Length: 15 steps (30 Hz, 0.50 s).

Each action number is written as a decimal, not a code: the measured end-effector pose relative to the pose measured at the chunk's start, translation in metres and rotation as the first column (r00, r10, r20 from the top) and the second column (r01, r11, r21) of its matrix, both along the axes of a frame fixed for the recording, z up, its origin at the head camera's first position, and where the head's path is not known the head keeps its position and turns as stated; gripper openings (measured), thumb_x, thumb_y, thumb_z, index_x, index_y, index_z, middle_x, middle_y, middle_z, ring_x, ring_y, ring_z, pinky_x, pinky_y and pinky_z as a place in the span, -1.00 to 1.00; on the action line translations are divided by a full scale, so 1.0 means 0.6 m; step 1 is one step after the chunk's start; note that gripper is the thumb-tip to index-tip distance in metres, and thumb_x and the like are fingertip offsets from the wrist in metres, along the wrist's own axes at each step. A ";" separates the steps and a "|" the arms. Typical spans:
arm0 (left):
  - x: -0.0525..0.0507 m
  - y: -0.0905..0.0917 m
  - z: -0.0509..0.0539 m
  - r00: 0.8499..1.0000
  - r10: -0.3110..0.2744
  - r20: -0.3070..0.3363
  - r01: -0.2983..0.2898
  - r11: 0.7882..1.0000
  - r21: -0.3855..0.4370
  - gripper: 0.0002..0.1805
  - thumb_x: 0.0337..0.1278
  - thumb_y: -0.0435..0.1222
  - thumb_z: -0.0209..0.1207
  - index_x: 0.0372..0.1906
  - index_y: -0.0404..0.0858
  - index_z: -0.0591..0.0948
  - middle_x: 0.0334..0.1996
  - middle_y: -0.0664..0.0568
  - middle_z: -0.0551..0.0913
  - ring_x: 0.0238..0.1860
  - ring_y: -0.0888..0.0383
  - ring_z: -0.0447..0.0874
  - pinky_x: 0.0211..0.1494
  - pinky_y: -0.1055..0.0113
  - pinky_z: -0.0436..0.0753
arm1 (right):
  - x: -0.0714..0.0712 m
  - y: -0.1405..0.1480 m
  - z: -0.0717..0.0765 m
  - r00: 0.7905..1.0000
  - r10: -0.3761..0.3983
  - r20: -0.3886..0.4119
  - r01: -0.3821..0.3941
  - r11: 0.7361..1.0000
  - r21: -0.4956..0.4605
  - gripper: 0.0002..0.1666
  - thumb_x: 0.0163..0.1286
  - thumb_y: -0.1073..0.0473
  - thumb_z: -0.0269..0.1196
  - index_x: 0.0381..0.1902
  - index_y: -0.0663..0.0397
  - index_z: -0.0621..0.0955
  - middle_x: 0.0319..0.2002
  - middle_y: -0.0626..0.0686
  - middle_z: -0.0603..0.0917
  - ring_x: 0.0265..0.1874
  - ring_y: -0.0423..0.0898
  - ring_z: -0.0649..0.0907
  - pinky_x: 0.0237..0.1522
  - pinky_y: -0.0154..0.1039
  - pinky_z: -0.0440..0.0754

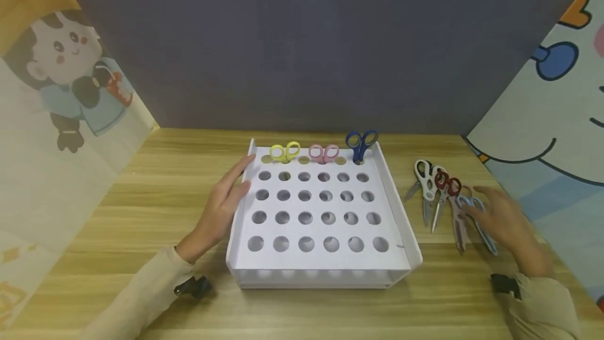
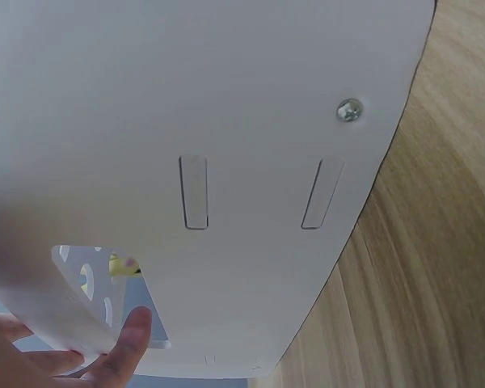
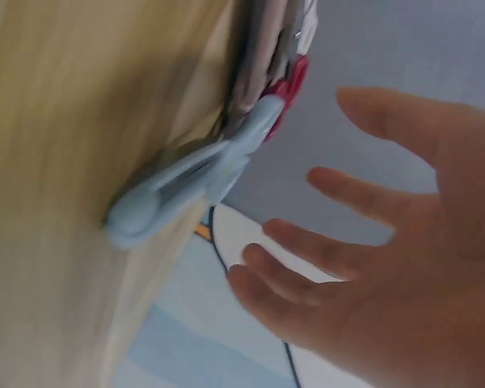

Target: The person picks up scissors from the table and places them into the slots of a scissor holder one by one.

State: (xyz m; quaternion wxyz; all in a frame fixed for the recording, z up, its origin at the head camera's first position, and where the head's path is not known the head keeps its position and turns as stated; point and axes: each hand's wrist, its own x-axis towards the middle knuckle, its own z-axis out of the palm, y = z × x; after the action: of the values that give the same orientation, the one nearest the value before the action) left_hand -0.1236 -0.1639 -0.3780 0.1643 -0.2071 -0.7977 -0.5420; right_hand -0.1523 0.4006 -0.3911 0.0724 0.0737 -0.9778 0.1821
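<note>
A white rack with rows of round holes stands mid-table. Yellow-handled scissors, pink-handled scissors and navy scissors stand in its back row. My left hand rests on the rack's left side; in the left wrist view, the left hand has its thumb at a cutout in the side panel. My right hand is beside light blue scissors; in the right wrist view, the right hand has spread fingers, apart from the light blue scissors.
Right of the rack lie white-handled scissors, red-handled scissors and pinkish scissors, partly overlapping. A dark panel stands behind the wooden table, and printed walls flank it.
</note>
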 end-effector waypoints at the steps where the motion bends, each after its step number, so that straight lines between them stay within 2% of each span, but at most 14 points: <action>1: 0.000 0.000 0.000 1.000 0.000 0.000 0.000 1.000 0.003 -0.47 0.50 -0.33 -0.08 0.50 -0.14 0.32 0.48 -0.07 0.29 0.48 0.00 0.20 0.56 0.16 0.15 | -0.001 0.005 -0.003 1.000 0.009 0.021 -0.010 1.000 0.017 -0.27 0.47 0.07 0.21 0.27 0.65 0.32 0.16 0.68 0.36 0.06 0.63 0.36 -0.02 0.52 0.35; 3: 0.000 0.001 0.001 1.000 0.000 0.000 0.000 1.000 0.007 -0.48 0.50 -0.34 -0.08 0.49 -0.14 0.32 0.48 -0.08 0.29 0.48 0.00 0.20 0.56 0.15 0.14 | -0.003 0.011 -0.007 0.998 0.031 0.060 -0.034 0.998 0.050 -0.22 0.46 0.05 0.22 0.25 0.70 0.31 0.15 0.70 0.35 0.06 0.64 0.37 0.00 0.51 0.37; 6: 0.000 0.001 0.002 1.000 -0.001 0.003 0.001 1.000 0.016 -0.48 0.50 -0.34 -0.08 0.49 -0.14 0.33 0.47 -0.07 0.30 0.48 0.00 0.21 0.55 0.13 0.16 | -0.005 0.016 -0.009 0.985 0.053 0.165 -0.060 0.998 0.034 -0.15 0.48 0.03 0.19 0.28 0.76 0.22 0.18 0.74 0.28 0.11 0.67 0.32 0.06 0.51 0.35; 10: 0.000 0.000 0.002 1.000 -0.004 -0.001 0.004 1.000 0.021 -0.47 0.49 -0.36 -0.08 0.49 -0.16 0.33 0.47 -0.10 0.30 0.48 -0.02 0.21 0.55 0.14 0.15 | -0.003 0.018 -0.007 0.952 0.036 0.305 -0.037 0.999 -0.004 -0.06 0.53 -0.05 0.09 0.35 0.76 0.07 0.22 0.78 0.17 0.15 0.69 0.25 0.09 0.52 0.33; 15: -0.001 0.000 0.001 1.000 -0.007 -0.010 0.007 1.000 0.016 -0.48 0.49 -0.36 -0.08 0.48 -0.17 0.34 0.47 -0.09 0.30 0.48 -0.01 0.20 0.56 0.19 0.14 | -0.001 0.020 -0.009 0.955 0.008 0.297 -0.022 0.999 0.043 -0.09 0.53 -0.09 0.08 0.32 0.72 0.15 0.16 0.76 0.28 0.08 0.67 0.37 0.00 0.46 0.45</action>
State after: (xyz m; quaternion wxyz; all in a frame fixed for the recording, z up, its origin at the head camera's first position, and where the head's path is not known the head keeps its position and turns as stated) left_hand -0.1242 -0.1636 -0.3776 0.1678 -0.2112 -0.7917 -0.5481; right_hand -0.1531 0.4126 -0.3968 -0.0784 0.0545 -0.9809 0.1693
